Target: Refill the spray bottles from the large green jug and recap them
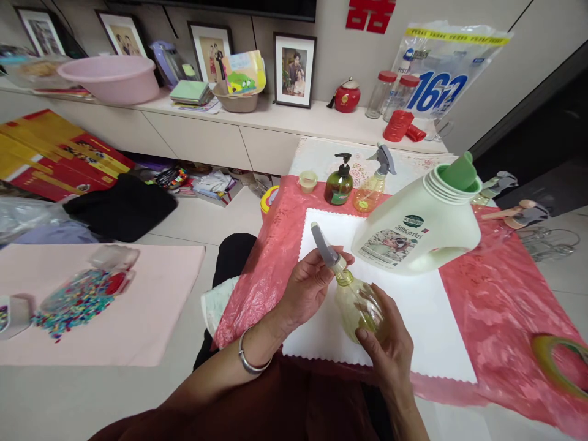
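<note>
Spray bottle (344, 300) is held above the white sheet (427, 331), neck toward 11 o'clock, its body wrapped by the right hand (390, 334); the grey spray head (324, 245) is pinched at the neck by the left hand (310, 282). Whether the two parts are tightened cannot be told, so the joining or parting is judged unfinished. The jug (441, 226) is seen uncapped nearby at 1 o'clock, and movement there seems limited. Bare sheet is offered at 4 o'clock; its scalloped border is seen at 6, a tape roll (541, 361) at 3.
</note>
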The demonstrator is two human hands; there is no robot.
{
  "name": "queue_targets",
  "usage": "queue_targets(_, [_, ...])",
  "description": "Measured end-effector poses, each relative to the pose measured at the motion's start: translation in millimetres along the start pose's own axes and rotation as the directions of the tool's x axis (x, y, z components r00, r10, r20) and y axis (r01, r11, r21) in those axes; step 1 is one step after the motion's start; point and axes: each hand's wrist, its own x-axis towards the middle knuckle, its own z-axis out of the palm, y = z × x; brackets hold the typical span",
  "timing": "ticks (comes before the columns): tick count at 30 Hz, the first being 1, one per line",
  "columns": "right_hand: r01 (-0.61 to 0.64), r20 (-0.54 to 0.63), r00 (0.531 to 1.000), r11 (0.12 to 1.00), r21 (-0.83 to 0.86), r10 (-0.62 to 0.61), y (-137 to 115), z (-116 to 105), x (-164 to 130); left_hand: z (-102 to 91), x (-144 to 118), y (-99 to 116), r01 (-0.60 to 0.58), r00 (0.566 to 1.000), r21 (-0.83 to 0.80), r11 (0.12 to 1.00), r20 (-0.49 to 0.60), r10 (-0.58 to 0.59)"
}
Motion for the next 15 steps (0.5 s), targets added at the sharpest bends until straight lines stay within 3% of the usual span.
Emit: queue_targets(15, [0.038, -0.017, 0.999, 0.999, 0.015, -0.038, -0.4, -2.6, -3.1, -2.5, -4.8, -5.5, 0.082, 0.994, 0.000, 0.997, 0.066, -0.082])
